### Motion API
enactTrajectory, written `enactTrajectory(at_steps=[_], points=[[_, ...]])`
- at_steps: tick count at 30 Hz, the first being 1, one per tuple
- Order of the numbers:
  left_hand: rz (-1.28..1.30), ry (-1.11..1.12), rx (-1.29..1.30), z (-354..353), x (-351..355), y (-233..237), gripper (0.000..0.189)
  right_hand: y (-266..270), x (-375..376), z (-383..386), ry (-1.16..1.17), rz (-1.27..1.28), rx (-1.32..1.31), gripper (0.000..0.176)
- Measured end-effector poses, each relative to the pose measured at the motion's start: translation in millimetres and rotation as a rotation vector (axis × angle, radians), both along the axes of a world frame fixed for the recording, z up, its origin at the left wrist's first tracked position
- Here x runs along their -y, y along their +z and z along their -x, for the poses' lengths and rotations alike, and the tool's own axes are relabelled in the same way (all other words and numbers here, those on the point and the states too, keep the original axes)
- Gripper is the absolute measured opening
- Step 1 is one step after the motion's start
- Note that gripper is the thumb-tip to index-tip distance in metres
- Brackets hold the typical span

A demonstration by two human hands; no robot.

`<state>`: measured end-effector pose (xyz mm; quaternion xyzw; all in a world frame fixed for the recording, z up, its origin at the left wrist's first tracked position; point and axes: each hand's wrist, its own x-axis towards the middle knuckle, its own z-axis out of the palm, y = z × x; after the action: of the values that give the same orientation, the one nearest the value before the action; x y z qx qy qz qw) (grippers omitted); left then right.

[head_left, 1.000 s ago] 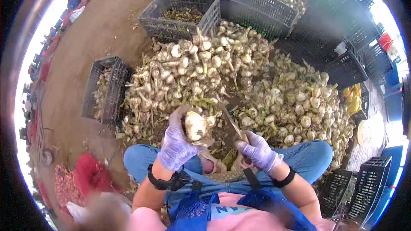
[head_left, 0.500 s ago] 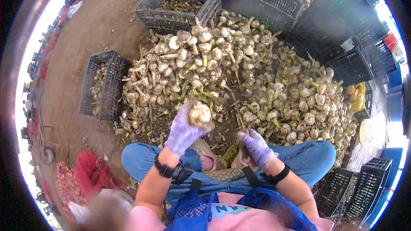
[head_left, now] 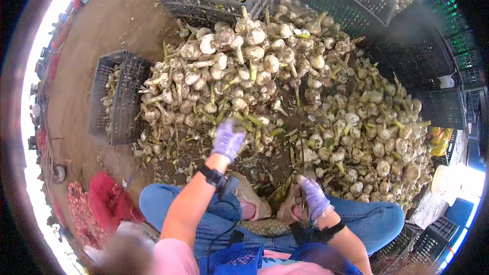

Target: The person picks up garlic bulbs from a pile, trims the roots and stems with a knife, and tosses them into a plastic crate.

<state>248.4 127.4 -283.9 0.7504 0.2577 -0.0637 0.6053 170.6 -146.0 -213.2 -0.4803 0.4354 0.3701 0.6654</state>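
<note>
My left hand, in a purple glove, reaches out over the near edge of a big heap of garlic bulbs. Its fingers are smeared by motion, and whether they hold a bulb cannot be made out. In a matching glove, my right hand is closed low by my right shoe. A thin, blade-like knife points up and away from its fingers; the handle is hidden in the grip. To the right lies a second heap of garlic bulbs, with stems cut short.
A black crate with stem scraps stands behind the heap. Another crate is on the left, and dark crates line the right. A red net bag lies at lower left, and a white bucket stands at far right.
The garlic bulb seen in my left hand is no longer visible. That hand has stretched forward toward the left heap. My right hand stays low with the knife, and the view has tilted.
</note>
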Motion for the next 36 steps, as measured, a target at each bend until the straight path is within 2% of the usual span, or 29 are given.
enactTrajectory(at_steps=[1, 2, 3, 5, 7, 8, 9, 10, 11, 13, 15, 16, 17, 19, 20, 21, 23, 25, 27, 28, 29, 31, 35, 36], points=[[-0.338, -0.062, 0.029, -12.6, -12.3, -20.0, 0.032, 1.4, -0.9, -3.4, -0.003, 0.004, -0.009, 0.023], [-0.346, -0.032, -0.045, -30.6, -10.3, 0.9, 0.043, 3.1, -0.6, -6.0, 0.009, -0.061, -0.039, 0.022], [-0.566, -0.131, -0.047, -39.5, -18.8, -26.6, 0.055, 4.6, -1.0, -8.5, 0.02, -0.125, -0.066, 0.021], [-0.655, -0.244, -0.276, -68.2, -10.0, -30.3, 0.062, 7.4, -9.0, -12.7, 0.049, -0.064, 0.026, 0.021], [-0.864, -0.368, -0.388, -87.3, -8.9, -59.0, 0.056, 15.0, -8.0, -16.3, 0.178, -0.066, 0.09, 0.023], [-0.849, -0.374, -0.397, -91.4, -12.7, -61.1, 0.053, 25.8, -4.0, -22.7, 0.252, -0.062, -0.053, 0.034], [-0.837, -0.381, -0.408, -92.2, -15.7, -62.0, 0.05, 25.2, -1.0, -22.0, 0.245, -0.056, -0.053, 0.034], [-0.694, -0.328, -0.357, -92.3, -14.2, -39.7, 0.048, 22.5, 0.3, -19.2, 0.288, -0.028, 0.072, 0.037], [-0.7, -0.332, -0.351, -88.6, -15.3, -29.4, 0.048, 25.2, -1.7, -19.8, 0.33, -0.003, 0.199, 0.04], [-0.393, -0.235, -0.112, -69.2, -17.5, -8.3, 0.05, 37.4, -1.7, -25.2, 0.378, -0.007, 0.182, 0.044], [0.055, -0.129, -0.119, -51.5, -3.9, 53.5, 0.064, 36.5, -2.8, -20.0, 0.36, 0.019, 0.419, 0.043], [0.299, -0.12, -0.063, -37.5, -3.5, 68.2, 0.07, 28.6, -3.5, -13.2, 0.411, 0.166, 0.609, 0.043], [0.543, -0.111, -0.008, -23.2, -1.8, 87.5, 0.077, 40.3, -5.4, -13.3, 0.408, 0.168, 0.619, 0.043], [0.587, -0.207, 0.026, 6.9, 7.0, 140.1, 0.079, 80.0, -9.1, -23.3, 0.824, 0.395, 0.852, 0.043], [0.527, -0.294, 0.064, 16.6, 10.2, 162.7, 0.082, 104.7, -12.7, -27.4, 0.941, 0.437, 0.917, 0.046], [0.46, -0.349, 0.147, 30.1, 10.6, 170.6, 0.083, 118.9, -14.2, -26.9, 0.939, 0.442, 0.933, 0.046], [0.336, -0.438, 0.179, 52.4, 8.6, 192.4, 0.083, 141.9, -16.3, -23.3, 1.121, 0.487, 1.272, 0.051], [0.185, -0.558, 0.261, 67.3, 13.5, 218.5, 0.07, 162.7, -20.8, -18.8, 1.135, 0.49, 1.348, 0.053], [0.231, -0.498, 0.242, 85.7, 21.4, 245.2, 0.066, 180.0, -27.0, -14.1, 1.28, 0.514, 1.421, 0.05], [0.524, -0.35, 0.034, 87.2, 27.4, 242.6, 0.063, 187.8, -30.5, -9.9, 1.278, 0.56, 1.489, 0.049], [0.157, -0.48, 0.237, 98.1, 25.9, 247.4, 0.064, 193.5, -32.0, -7.0, 1.274, 0.571, 1.502, 0.049], [0.159, -0.517, 0.443, 108.0, 30.3, 256.9, 0.063, 202.5, -33.8, -1.4, 1.339, 0.498, 1.529, 0.049], [-0.031, -0.619, 0.469, 116.7, 28.6, 271.3, 0.063, 212.3, -35.6, 8.8, 1.39, 0.519, 1.49, 0.05], [-0.11, -0.631, 0.55, 119.9, 29.0, 271.9, 0.063, 212.6, -35.5, 10.7, 1.39, 0.523, 1.491, 0.05]])
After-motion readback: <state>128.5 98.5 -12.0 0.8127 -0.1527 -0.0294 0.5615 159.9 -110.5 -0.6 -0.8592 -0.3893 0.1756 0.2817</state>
